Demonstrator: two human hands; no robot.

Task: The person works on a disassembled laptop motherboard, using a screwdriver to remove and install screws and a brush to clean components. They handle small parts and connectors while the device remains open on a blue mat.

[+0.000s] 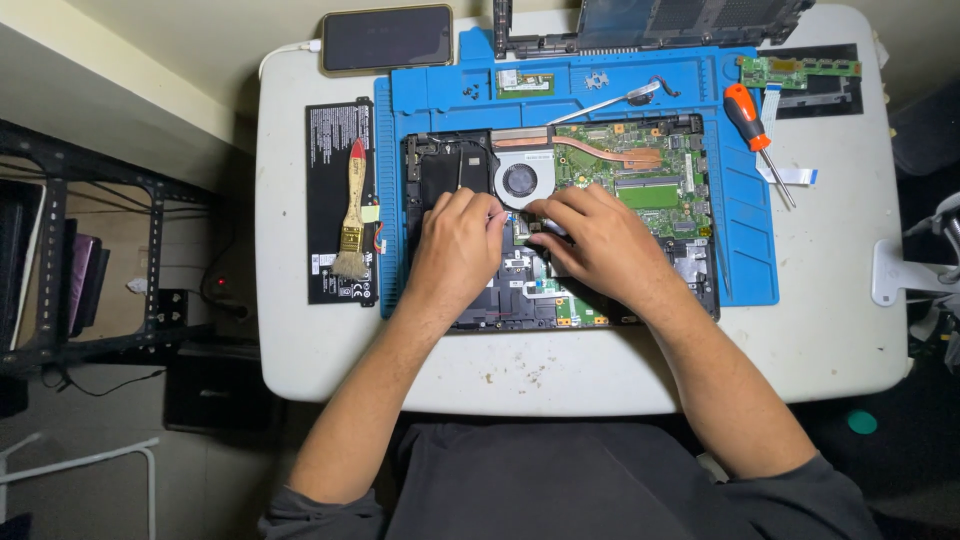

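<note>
An opened laptop base (440,170) lies on a blue work mat (745,250), showing a green circuit board (660,175), a round fan (520,180) and a copper heat pipe. My left hand (458,245) and my right hand (595,240) rest side by side over the middle of the base. Their fingertips meet at a small part just below the fan. The fingers hide what they pinch, so I cannot make out the part itself.
A flat black battery (325,150) with a brush (352,215) on it lies left of the mat. A phone (387,38) sits at the back left, an orange screwdriver (750,115), tweezers (615,100), a small green board (800,68) and a laptop lid (650,25) at the back.
</note>
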